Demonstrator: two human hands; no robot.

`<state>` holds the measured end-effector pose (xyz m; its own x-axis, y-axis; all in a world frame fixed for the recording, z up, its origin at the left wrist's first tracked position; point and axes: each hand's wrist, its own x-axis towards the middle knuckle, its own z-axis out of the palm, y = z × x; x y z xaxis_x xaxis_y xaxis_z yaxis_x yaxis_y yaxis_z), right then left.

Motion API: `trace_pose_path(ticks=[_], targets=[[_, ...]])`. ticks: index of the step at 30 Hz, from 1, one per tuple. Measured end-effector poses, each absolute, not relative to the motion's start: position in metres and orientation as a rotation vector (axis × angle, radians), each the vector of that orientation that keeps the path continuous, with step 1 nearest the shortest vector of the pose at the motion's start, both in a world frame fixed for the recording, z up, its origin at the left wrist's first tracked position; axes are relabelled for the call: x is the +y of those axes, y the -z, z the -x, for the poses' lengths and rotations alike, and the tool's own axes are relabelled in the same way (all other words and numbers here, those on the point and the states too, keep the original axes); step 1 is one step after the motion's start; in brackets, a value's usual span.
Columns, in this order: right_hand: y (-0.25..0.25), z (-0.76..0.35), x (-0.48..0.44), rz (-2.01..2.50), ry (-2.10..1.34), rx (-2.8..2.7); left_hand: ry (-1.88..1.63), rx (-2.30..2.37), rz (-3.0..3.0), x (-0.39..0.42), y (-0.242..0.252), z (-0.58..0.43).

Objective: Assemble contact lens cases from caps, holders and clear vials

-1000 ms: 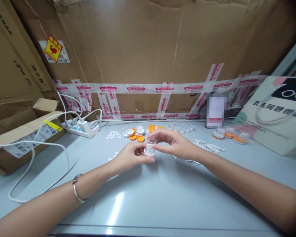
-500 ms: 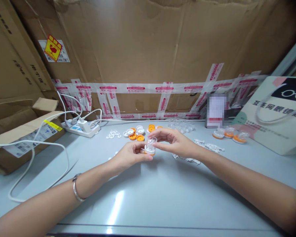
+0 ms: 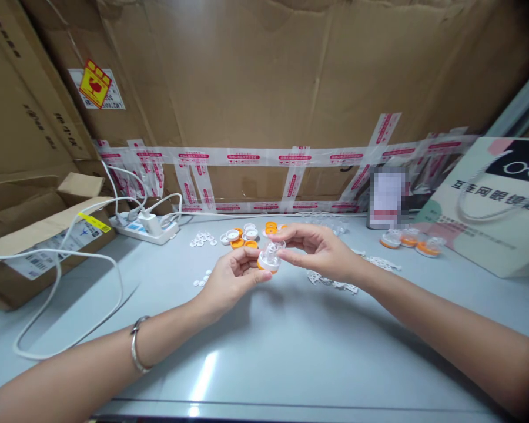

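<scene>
My left hand point(image 3: 233, 279) grips the orange and white base point(image 3: 268, 263) of a small round piece between thumb and fingers. Over the base, my right hand point(image 3: 312, 251) pinches a clear cup point(image 3: 277, 247), tilted a little to the right, with small white parts showing inside. Just behind my hands are orange and white rings point(image 3: 250, 235). Small white discs point(image 3: 203, 239) lie to their left, and several more white pieces point(image 3: 201, 279) sit beside my left hand. White lattice-like parts point(image 3: 332, 284) lie beneath my right forearm.
A power strip point(image 3: 152, 229) with white cables and an open cardboard box point(image 3: 48, 247) are at the left. Clear cups point(image 3: 335, 225) stand at the back. At the right are pieces with orange bases point(image 3: 429, 247), a phone-like object point(image 3: 385, 200) and a paper bag point(image 3: 480, 205).
The held piece now tilts to the right, and the clear cup has shifted slightly right with my right hand. My left hand has moved a little, uncovering more white pieces beside it.
</scene>
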<state>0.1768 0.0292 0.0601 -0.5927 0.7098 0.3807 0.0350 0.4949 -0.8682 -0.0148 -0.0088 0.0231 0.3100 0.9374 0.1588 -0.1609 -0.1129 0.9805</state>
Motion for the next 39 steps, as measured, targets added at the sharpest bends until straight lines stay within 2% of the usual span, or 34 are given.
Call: trace_pose_path(ticks=[14,20,24,28,32,35,39], targets=[[-0.045,-0.157,0.014,0.83,-0.895,-1.773,-1.256,0.942,-1.467,-0.017,-0.022,0.007],[-0.039,-0.152,0.013,0.763,-0.87,-1.708,-1.137,0.908,-1.479,-0.015,-0.02,0.007],[-0.039,-0.151,0.012,0.717,-1.009,-1.672,-1.07,0.891,-1.406,-0.014,-0.022,0.008],[-0.034,-0.15,0.013,0.706,-1.171,-1.442,-1.173,0.921,-1.365,-0.015,-0.032,0.011],[-0.026,-0.144,0.011,0.704,-1.535,-1.281,-1.339,0.86,-1.348,-0.014,-0.038,0.015],[-0.027,-0.137,0.004,0.623,-1.807,-1.181,-1.338,0.825,-1.427,-0.014,-0.037,0.016],[-0.03,-0.133,-0.004,0.497,-1.895,-1.087,-1.313,0.826,-1.486,-0.013,-0.034,0.016]])
